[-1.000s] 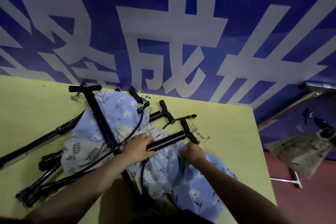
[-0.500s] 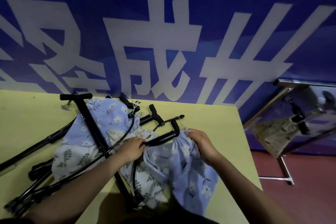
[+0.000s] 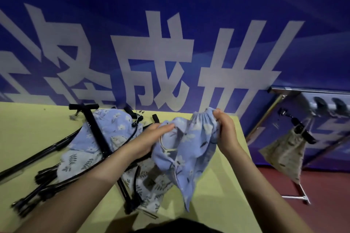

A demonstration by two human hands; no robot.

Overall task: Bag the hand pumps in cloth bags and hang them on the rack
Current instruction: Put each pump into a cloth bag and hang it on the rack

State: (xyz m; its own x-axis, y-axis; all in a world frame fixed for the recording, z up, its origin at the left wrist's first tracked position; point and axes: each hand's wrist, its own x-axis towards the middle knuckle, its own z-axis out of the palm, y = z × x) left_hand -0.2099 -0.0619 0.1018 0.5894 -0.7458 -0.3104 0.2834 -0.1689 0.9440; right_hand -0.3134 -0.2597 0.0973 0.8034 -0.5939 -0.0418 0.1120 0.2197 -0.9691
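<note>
A: What are the hands doing?

B: Both hold a blue floral cloth bag (image 3: 191, 149) up above the yellow table (image 3: 32, 130). The right hand (image 3: 226, 130) pinches its gathered mouth at the top; the left hand (image 3: 149, 139) holds the other side of the opening, its fingers (image 3: 166, 127) lying across the cloth.

A: And the rest of the table?

B: To the left, a black hand pump (image 3: 96, 128) lies across more floral cloth bags (image 3: 111, 128), with other black pumps (image 3: 37, 178) and hoses tangled on the near left.

A: Anything beyond the table?

B: At far right a metal rack (image 3: 295, 193) stands on the red floor, a beige patterned bag (image 3: 286, 155) hanging from it. A blue banner (image 3: 170, 24) with large white characters fills the background.
</note>
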